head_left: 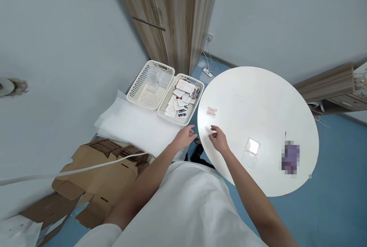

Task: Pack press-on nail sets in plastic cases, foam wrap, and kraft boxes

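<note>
The round white bench [258, 98] fills the right half of the view, mostly bare, probably kept so as a working surface. To its left a low surface covered in white sheets [134, 124] carries two cream baskets side by side. The left basket [137, 90] holds clear plastic cases and the right basket [200, 86] holds printed cards and blister strips, seemingly sorted by kind and within arm's reach. Flattened cardboard boxes [106, 170] lie on the floor below. The left hand [186, 136] hovers at the bench's near edge, its grip open and empty, fingers loosely extended. The right hand [219, 140] sits just over the bench, fingers curled toward the thumb; whether its grip pinches anything small I cannot tell. An opened clear case [250, 151] lies on the bench near the right hand, lid folded back. A small pink blister pack [211, 111] lies flat beyond both hands, touched by neither.
</note>
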A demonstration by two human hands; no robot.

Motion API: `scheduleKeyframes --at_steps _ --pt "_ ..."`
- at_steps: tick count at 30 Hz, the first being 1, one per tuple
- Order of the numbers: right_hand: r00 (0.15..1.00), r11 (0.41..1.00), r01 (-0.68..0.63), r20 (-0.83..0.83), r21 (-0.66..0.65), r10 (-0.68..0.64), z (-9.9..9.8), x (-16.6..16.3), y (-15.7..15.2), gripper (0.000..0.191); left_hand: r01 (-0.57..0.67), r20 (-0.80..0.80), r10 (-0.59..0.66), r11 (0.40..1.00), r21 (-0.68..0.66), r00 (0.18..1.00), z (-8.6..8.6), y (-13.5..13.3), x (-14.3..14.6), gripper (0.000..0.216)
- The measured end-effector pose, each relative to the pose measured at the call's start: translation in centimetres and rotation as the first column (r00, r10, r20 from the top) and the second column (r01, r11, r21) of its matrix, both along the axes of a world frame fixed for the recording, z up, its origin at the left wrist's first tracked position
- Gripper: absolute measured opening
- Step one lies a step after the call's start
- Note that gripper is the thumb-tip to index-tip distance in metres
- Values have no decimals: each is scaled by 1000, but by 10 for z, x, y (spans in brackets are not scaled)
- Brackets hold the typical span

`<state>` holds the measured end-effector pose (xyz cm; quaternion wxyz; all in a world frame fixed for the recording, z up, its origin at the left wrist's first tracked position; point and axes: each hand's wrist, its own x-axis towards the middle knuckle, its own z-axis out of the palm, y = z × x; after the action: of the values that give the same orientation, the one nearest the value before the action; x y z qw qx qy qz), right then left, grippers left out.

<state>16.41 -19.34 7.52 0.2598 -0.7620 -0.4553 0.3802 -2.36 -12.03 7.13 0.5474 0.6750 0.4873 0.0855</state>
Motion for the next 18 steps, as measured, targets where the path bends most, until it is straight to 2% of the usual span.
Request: scheduleKeyframes --at_steps 3,7,10,13,18 --pt "1000 999 9 9 -31 -9 -8 15 -1 51 77 -79 -74 996 36 994 -4 10 17 52" --pt "999 998 30 -25 -46 -31 -19 33 6 56 57 -96 -48 994 93 994 -12 25 45 50" --pt "999 999 31 -4 -25 -32 -27 49 24 60 39 -113 -22 988 148 993 -18 41 70 56" --pt "998 1000 -6 70 -5 6 -37 65 47 65 68 -201 -27 977 204 979 -25 60 95 66" --pt "982 993 -84 160 -78 96 -51 80 78 71 130 -324 -48 963 238 945 -35 83 122 78"
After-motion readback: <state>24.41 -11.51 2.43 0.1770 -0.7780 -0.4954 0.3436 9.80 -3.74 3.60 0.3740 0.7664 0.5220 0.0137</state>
